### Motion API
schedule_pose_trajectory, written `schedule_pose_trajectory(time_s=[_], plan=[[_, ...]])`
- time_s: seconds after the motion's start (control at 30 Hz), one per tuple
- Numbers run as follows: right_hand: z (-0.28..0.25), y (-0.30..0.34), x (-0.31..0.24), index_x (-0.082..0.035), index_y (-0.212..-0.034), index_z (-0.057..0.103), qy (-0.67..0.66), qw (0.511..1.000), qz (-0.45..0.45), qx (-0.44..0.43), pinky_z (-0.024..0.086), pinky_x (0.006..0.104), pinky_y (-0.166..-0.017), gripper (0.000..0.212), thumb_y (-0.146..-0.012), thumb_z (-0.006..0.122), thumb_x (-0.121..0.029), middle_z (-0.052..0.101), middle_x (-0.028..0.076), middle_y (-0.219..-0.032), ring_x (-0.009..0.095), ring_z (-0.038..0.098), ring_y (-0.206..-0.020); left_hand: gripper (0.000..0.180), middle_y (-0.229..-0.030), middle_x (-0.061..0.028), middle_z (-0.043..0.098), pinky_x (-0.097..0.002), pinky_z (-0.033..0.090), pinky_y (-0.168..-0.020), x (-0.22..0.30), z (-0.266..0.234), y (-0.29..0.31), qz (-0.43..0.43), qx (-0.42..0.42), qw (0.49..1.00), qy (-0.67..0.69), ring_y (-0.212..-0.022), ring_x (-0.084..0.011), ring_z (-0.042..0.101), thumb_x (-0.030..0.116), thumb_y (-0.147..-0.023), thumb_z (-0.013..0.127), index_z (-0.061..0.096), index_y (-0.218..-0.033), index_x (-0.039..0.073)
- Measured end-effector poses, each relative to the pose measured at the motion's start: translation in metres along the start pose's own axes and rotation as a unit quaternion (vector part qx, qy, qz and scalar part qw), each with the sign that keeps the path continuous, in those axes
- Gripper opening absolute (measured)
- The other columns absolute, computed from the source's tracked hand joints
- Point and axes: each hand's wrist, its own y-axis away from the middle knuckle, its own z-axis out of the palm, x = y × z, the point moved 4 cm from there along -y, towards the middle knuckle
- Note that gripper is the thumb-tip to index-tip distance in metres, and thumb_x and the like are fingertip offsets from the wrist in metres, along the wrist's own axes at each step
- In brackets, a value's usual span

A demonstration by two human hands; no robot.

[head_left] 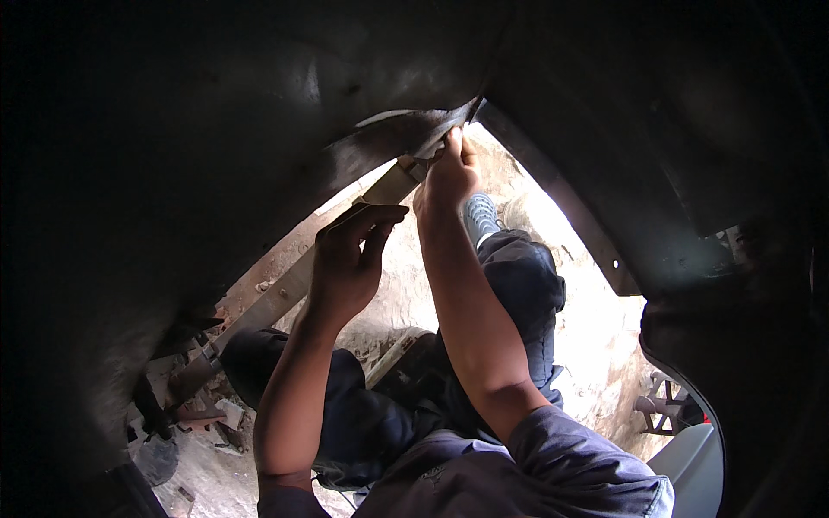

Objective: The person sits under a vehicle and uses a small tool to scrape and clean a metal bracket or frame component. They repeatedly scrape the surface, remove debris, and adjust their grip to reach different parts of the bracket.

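My right hand [449,180] reaches up to the peak of the opening, its fingers pinched on the edge of a dark, curved sheet panel [380,136]. Whether a smaller piece sits between those fingertips is hidden. Lower and to the left, my left hand [350,259] hangs in the air with nothing in it. Its fingers are bent over together, and a gap parts them from the thumb. Behind that hand a flat metal bar [285,292] slants from lower left to upper right.
Large dark panels [587,104] surround me above and at both sides. A flange [596,250] with a hole edges the right side. My bent legs [518,285] are below. Scraps [229,414] litter the ground at left. A dark metal frame [663,404] stands at lower right.
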Motion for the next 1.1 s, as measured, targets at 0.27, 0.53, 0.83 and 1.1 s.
schedule_pose_trajectory(time_s=[0.27, 0.53, 0.83, 1.1], plan=[[-0.009, 0.003, 0.006, 0.0, -0.108, 0.074, 0.051, 0.991, -0.12, 0.016, 0.05, 0.0241, -0.072, 0.018, -0.1, 0.074, -0.017, 0.071, 0.003, -0.091, 0.009, 0.062, -0.079, 0.02, -0.122, -0.0115, 0.072, -0.0379, 0.057, -0.099, -0.025, -0.006, -0.005, -0.069, 0.029, 0.997, 0.023, -0.115, -0.024, 0.07, 0.018, -0.101, 0.066, 0.073, -0.114, 0.004], [-0.011, 0.012, 0.009, 0.0, -0.107, 0.071, 0.043, 0.997, -0.06, -0.019, 0.049, 0.0247, -0.073, 0.017, -0.101, 0.071, -0.017, 0.07, 0.003, -0.091, 0.01, 0.061, -0.076, 0.02, -0.119, -0.0121, 0.073, -0.0387, 0.06, -0.09, -0.028, -0.003, -0.007, -0.077, 0.037, 0.996, 0.015, -0.108, -0.0255, 0.072, 0.022, -0.099, 0.07, 0.077, -0.111, 0.008], [-0.015, 0.017, 0.005, 0.003, -0.108, 0.072, 0.142, 0.983, -0.115, -0.02, 0.052, 0.0271, -0.081, 0.021, -0.102, 0.07, -0.016, 0.073, 0.008, -0.101, 0.011, 0.064, -0.083, 0.024, -0.123, -0.0121, 0.07, -0.0394, 0.058, -0.094, -0.019, 0.016, -0.014, -0.104, -0.001, 0.994, 0.027, -0.112, -0.0245, 0.07, 0.02, -0.098, 0.072, 0.075, -0.116, 0.005], [-0.015, 0.019, 0.002, 0.004, -0.103, 0.072, 0.111, 0.99, -0.085, -0.02, 0.051, 0.0273, -0.08, 0.019, -0.101, 0.071, -0.015, 0.071, 0.007, -0.091, 0.012, 0.063, -0.085, 0.025, -0.115, -0.0132, 0.074, -0.0379, 0.06, -0.088, -0.034, 0.032, -0.023, -0.11, 0.019, 0.993, 0.024, -0.102, -0.0266, 0.074, 0.026, -0.098, 0.072, 0.077, -0.113, 0.007]])
